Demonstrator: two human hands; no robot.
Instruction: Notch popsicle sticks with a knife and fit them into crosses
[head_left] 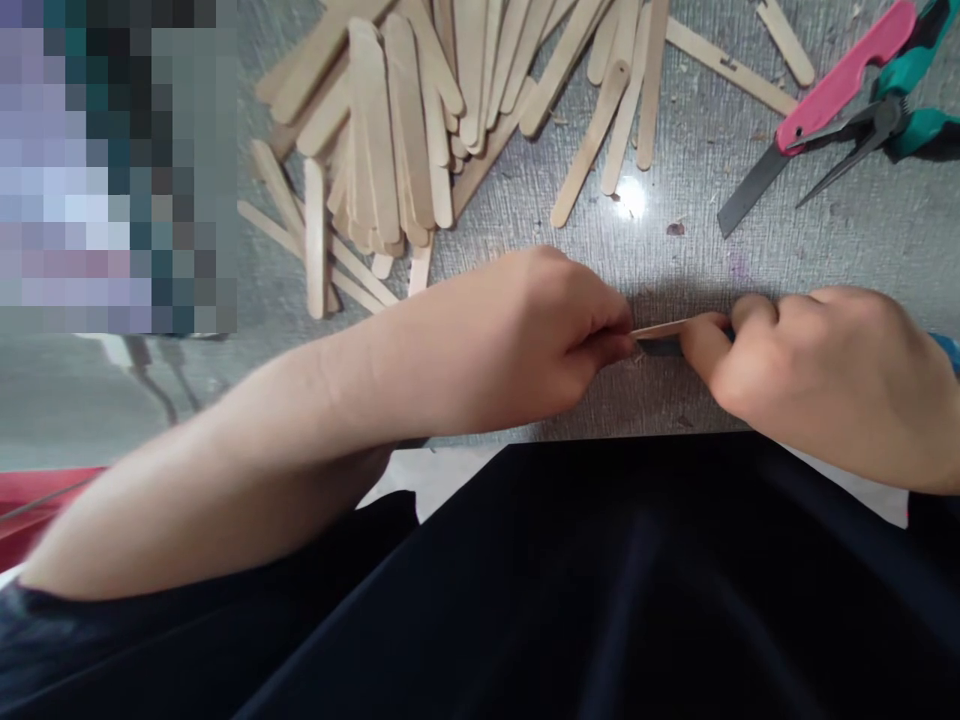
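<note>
Head view: over a grey textured tabletop [660,240] strewn with wooden sticks [375,130], the left hand [525,340] and right hand [832,370] pinch one thin stick [660,329] between them.

It looked like a craft or hobby workspace, though I could not tell whether it was in a home, a classroom or a small workshop. The grey, fine-textured bench [525,200] had a heap of flat wooden craft sticks [375,130] spread over it, with small wood shavings scattered among them. On the right lay a pink-handled blade [847,75] and needle-nose pliers [889,118] with teal-and-black grips, the sort of hand tools that suited small making work.
</note>
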